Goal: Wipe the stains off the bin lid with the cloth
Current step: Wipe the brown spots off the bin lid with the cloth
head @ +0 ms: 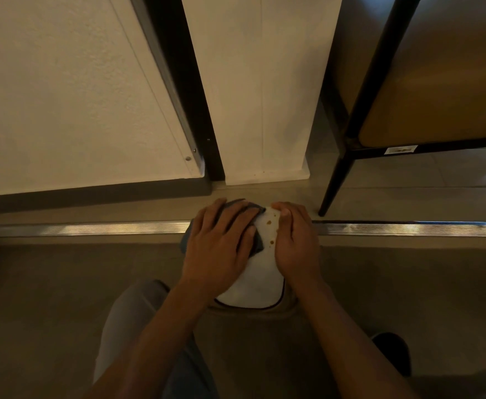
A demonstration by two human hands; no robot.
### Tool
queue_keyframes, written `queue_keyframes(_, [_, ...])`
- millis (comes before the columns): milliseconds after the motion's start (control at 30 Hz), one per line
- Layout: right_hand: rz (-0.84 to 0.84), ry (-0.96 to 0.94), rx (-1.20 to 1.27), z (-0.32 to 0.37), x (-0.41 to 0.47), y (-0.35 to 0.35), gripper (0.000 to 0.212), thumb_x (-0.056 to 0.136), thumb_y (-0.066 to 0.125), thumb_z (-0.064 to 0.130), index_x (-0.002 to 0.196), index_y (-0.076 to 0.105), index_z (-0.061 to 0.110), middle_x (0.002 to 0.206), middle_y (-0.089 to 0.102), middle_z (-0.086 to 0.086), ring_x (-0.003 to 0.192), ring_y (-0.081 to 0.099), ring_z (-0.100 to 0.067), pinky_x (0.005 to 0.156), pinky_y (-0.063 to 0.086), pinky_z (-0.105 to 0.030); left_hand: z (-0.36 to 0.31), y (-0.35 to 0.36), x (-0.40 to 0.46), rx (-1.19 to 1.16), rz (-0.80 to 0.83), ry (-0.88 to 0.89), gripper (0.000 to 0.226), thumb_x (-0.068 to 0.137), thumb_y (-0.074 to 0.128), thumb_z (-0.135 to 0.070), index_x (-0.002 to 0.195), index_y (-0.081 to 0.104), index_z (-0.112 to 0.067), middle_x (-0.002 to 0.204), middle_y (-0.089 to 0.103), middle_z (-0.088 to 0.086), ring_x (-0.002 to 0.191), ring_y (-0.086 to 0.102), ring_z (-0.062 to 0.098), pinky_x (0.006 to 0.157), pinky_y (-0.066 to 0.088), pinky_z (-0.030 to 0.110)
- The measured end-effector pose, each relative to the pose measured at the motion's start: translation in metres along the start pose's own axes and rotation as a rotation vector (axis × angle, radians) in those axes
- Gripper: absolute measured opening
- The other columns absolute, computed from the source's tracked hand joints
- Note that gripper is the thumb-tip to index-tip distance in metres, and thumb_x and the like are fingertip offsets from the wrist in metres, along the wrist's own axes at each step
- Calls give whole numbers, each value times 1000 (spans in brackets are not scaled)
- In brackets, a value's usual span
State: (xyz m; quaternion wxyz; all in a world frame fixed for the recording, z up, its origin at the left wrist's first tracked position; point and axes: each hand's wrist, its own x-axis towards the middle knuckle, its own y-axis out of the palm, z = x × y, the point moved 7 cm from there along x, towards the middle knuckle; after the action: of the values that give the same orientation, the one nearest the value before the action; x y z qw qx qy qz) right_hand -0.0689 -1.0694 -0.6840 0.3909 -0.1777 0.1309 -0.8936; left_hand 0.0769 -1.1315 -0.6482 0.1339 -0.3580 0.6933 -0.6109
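A white bin lid (253, 286) sits low in the middle of the head view, on the floor in front of me. Small brown stains (269, 230) dot its far part between my hands. A dark grey cloth (257, 237) lies over the lid's left side. My left hand (221, 243) presses flat on the cloth with spread fingers. On the lid's right edge my right hand (293, 243) holds on, its fingers curled over the far rim. The bin body below the lid is mostly hidden.
A white wall panel (63, 96) and a white pillar (262, 90) rise just beyond the lid, with a dark gap between them. A black-legged chair (342, 165) with a tan seat stands at the right. A metal floor strip (408, 228) runs across. My knee (129, 318) is below left.
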Motion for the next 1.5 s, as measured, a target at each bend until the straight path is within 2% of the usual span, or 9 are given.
queue_keyframes(133, [28, 21, -17, -1, 0, 2, 34, 105, 29, 35, 120, 56, 20, 113, 54, 10, 106, 53, -5, 89, 37, -9, 25, -7, -12, -161, -59, -35, 42, 105, 38, -37, 140, 54, -21, 147, 48, 2, 140, 34, 19, 116, 31, 45])
queue_keyframes(367, [20, 26, 3, 1, 0, 0, 39, 103, 29, 35, 119, 59, 17, 115, 58, 5, 107, 55, -10, 91, 43, -20, 37, 5, 35, -187, 38, -382, 35, 104, 32, -39, 110, 63, -22, 113, 63, 4, 111, 54, 27, 90, 41, 34])
queue_keyframes(533, [3, 10, 13, 0, 1, 0, 38, 104, 29, 33, 119, 59, 14, 115, 59, 2, 108, 55, -10, 95, 42, -18, 1, 3, 15, -51, -28, -171, 45, 100, 33, -43, 127, 62, -22, 131, 61, 3, 130, 48, 29, 109, 36, 48])
queue_keyframes(700, [25, 9, -4, 0, 0, 2, 38, 104, 29, 34, 120, 58, 17, 116, 58, 4, 109, 54, -8, 94, 34, -6, 7, -4, -9, -52, -72, 20, 42, 104, 41, -39, 138, 58, -21, 147, 51, -1, 141, 40, 27, 116, 31, 43])
queue_keyframes(867, [34, 9, 11, -1, 0, 2, 37, 104, 30, 34, 120, 58, 16, 115, 57, 4, 107, 53, -7, 92, 37, -8, 47, 2, 23, -324, 21, -276, 39, 105, 34, -44, 127, 62, -29, 125, 61, -3, 119, 52, 17, 95, 37, 28])
queue_keyframes(1000, [21, 34, 20, -1, -1, 2, 38, 103, 28, 36, 119, 58, 18, 115, 57, 6, 107, 54, -7, 92, 40, -14, 32, 7, 45, -133, 48, -322, 35, 100, 37, -40, 102, 66, -20, 102, 63, 2, 96, 59, 24, 81, 43, 34])
queue_keyframes(1267, [23, 35, 20, -2, -1, 2, 39, 104, 28, 36, 120, 58, 17, 118, 57, 4, 110, 53, -7, 94, 37, -9, 10, -6, -10, -93, -113, 5, 42, 105, 38, -37, 138, 58, -19, 146, 52, 1, 139, 40, 24, 116, 31, 40])
queue_keyframes(1400, [28, 4, 34, 0, 0, 1, 34, 105, 31, 31, 120, 57, 16, 116, 57, 4, 109, 54, -8, 94, 42, -16, 39, -8, 4, -493, -99, -317, 27, 106, 39, -34, 125, 59, -33, 129, 55, -5, 119, 50, 13, 101, 40, 25])
queue_keyframes(1500, [32, 20, 34, 0, 0, 2, 37, 104, 29, 34, 120, 57, 17, 115, 56, 5, 107, 54, -7, 92, 42, -17, 47, 5, 37, -457, 56, -497, 20, 106, 41, -28, 104, 60, -33, 108, 57, -4, 98, 54, 13, 81, 38, 23])
